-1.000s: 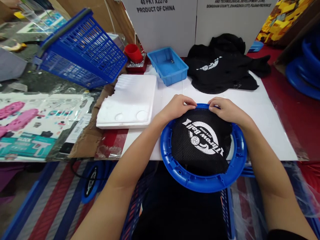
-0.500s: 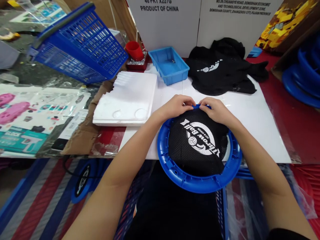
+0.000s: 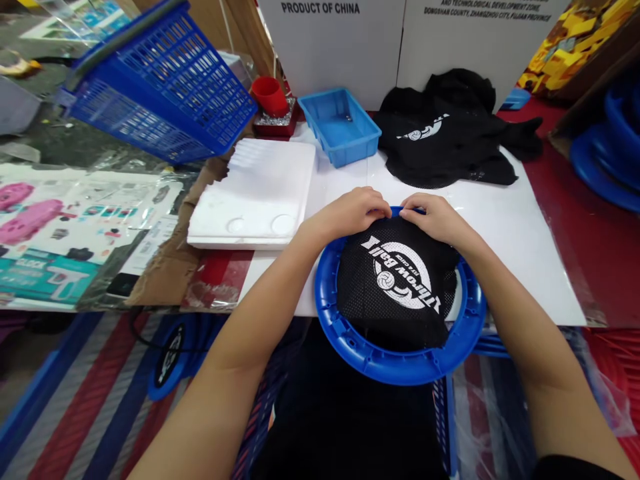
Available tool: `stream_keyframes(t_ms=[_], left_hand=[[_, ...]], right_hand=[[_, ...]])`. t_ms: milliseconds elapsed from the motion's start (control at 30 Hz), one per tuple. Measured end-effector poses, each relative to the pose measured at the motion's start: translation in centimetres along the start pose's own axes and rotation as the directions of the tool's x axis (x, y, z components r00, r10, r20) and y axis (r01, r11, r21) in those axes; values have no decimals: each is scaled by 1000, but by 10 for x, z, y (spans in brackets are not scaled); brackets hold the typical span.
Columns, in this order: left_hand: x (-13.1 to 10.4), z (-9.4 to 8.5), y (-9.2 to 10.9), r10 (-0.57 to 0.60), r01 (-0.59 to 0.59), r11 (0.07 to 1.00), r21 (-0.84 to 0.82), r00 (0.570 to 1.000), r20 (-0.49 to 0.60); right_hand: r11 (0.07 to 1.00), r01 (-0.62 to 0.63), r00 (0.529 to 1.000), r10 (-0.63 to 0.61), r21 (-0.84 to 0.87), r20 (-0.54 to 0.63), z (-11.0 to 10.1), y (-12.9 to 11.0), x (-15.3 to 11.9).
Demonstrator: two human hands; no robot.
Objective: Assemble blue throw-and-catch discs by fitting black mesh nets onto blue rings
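A blue plastic ring [image 3: 400, 370] lies at the table's front edge and overhangs it. Black mesh fabric [image 3: 390, 327] with a white "Throw Ball" print fills most of its inside. At the ring's far rim, my left hand [image 3: 365, 208] pinches the fabric's edge against the rim. Just to its right, my right hand [image 3: 433, 217] has its fingers closed on the same edge, a small gap from the left. The fingertips partly hide the fabric there.
Behind the ring lie more black fabric pieces [image 3: 445, 150] and a light-blue tray [image 3: 345, 137]. Left of them are a white foam block [image 3: 255, 193], a red cup [image 3: 270, 97] and a tilted blue basket [image 3: 165, 87]. Blue rings [image 3: 600, 167] are stacked at the right.
The fingers of both hands have shifted slightly along the far rim and bent more. The ring and fabric are nearly unmoved; the background has moved slightly in view.
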State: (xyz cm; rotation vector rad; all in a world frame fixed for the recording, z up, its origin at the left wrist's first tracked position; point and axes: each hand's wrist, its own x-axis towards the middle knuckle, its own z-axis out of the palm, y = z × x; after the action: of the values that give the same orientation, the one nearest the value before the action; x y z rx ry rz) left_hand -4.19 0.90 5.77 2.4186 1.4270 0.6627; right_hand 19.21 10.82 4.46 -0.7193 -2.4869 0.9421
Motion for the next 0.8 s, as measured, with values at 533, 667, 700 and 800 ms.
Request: stream_keyframes(t_ms=[533, 667, 700, 800], left_hand=[[2, 9, 31, 60, -85, 977, 195, 990, 130], [3, 13, 31, 27, -71, 966, 249, 984, 176], [3, 13, 32, 19, -67, 965, 254, 982, 186], [1, 9, 39, -67, 23, 972, 235, 981, 181]], right_hand=[[982, 114, 988, -128, -150, -91, 2, 15, -19], [951, 178, 982, -188, -253, -14, 1, 20, -35], [952, 172, 984, -179, -252, -4, 1, 21, -37], [959, 138, 990, -140, -248, 10, 5, 28, -38]])
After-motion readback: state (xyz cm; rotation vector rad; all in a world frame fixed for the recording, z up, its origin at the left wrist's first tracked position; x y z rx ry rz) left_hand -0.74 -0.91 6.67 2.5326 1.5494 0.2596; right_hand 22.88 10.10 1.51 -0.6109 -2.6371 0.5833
